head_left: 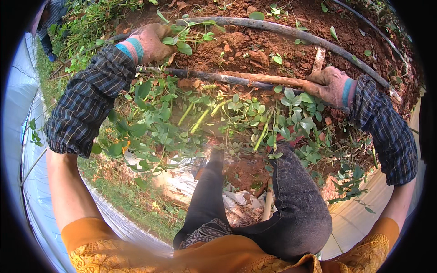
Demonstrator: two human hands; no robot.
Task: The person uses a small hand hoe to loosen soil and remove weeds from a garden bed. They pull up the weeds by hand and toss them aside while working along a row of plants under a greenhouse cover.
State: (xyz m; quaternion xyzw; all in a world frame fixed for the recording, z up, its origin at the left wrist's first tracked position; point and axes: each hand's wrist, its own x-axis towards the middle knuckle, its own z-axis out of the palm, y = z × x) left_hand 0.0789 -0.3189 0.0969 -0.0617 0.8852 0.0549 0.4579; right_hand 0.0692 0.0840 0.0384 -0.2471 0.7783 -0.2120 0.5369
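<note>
My left hand (154,43), in a soil-stained glove with a striped cuff, is at the upper left. Its fingers are closed on a leafy green stem (182,40) that sticks out to the right above the soil. My right hand (331,86), gloved alike, grips the right end of a wooden stick (268,78), which points left along a black pipe (200,74). A pale flat strip (319,59) stands out just beyond this hand; whether it joins the stick I cannot tell. Leafy plants with cut green stems (200,120) grow between my arms.
A grey hose (282,29) curves across the loose red soil (236,50) ahead. Below the plants are my legs in dark trousers (300,204) and torn white sheeting (182,179). Plastic sheeting (20,123) lines the left side. Another person's dark sleeve (57,16) shows at the far upper left.
</note>
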